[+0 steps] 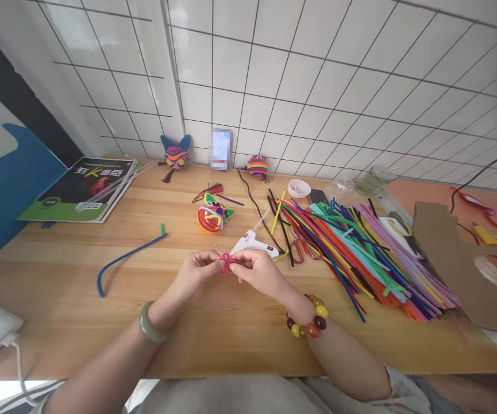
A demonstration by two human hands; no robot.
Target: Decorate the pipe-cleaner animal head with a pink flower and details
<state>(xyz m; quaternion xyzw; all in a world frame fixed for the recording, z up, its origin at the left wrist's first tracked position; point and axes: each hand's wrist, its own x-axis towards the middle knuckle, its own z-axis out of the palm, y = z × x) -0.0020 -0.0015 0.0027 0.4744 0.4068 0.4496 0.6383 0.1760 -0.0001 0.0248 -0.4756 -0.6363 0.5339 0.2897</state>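
My left hand (196, 270) and my right hand (257, 271) meet above the wooden table (239, 328), both pinching a small pink pipe cleaner piece (226, 263) bent into loops. The left wrist wears a green bangle, the right a bracelet of coloured beads. Just behind the hands lies a white glue gun (253, 241). A striped pipe cleaner cat head (212, 216) sits further back, left of the gun.
A big heap of coloured pipe cleaners (360, 253) fills the right side. A bent blue pipe cleaner (123, 261) lies at left, a book (82, 187) behind it. Two more striped figures (176, 155) stand by the tiled wall. Cardboard (455, 259) lies at far right.
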